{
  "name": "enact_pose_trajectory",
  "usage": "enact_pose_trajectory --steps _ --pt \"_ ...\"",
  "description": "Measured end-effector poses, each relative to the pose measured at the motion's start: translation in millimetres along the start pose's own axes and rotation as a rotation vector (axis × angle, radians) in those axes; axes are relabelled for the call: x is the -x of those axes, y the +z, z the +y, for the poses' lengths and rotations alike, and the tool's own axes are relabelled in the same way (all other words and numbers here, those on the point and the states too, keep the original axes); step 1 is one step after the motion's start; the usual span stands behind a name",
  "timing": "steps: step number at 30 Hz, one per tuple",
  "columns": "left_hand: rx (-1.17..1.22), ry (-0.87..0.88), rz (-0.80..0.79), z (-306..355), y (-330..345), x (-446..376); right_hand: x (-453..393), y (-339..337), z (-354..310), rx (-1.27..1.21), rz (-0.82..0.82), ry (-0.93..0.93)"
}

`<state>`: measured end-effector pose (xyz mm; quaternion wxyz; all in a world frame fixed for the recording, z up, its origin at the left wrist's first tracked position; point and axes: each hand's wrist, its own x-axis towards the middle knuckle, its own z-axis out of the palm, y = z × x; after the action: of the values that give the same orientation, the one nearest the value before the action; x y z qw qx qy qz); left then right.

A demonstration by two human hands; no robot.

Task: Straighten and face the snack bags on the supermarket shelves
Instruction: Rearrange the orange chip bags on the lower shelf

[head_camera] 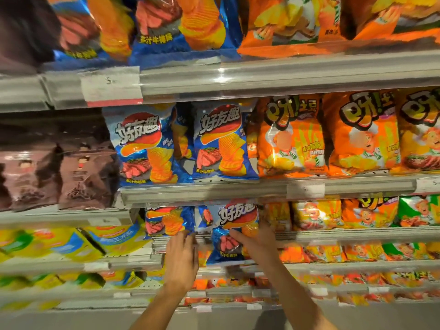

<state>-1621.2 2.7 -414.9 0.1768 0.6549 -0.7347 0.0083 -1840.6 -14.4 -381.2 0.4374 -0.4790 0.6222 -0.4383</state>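
Right hand [259, 241] grips blue chip bag [234, 225]; left hand [182, 256] beside.

This is a supermarket snack aisle. Tiered grey metal shelves [262, 186] run across the whole view, each front edge carrying a clear plastic strip with a price label [110, 88] at 10 o'clock and another [306, 190] near 3 o'clock. Identical products stand in rows: blue crisp bags [219, 144] at centre, orange bags [292, 136] at 2 o'clock, brown bags [85, 177] at 9 o'clock, yellow packs [71, 241] at 8 o'clock.
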Motion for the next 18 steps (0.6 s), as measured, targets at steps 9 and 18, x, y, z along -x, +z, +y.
enact_pose_trajectory --steps 9,18 --pt "-0.293 -0.129 -0.324 -12 -5 7 -55 57 -22 -0.048 0.119 -0.044" --pt "-0.274 -0.144 -0.377 -11 -6 3 -47 79 4 0.048 0.094 -0.036"
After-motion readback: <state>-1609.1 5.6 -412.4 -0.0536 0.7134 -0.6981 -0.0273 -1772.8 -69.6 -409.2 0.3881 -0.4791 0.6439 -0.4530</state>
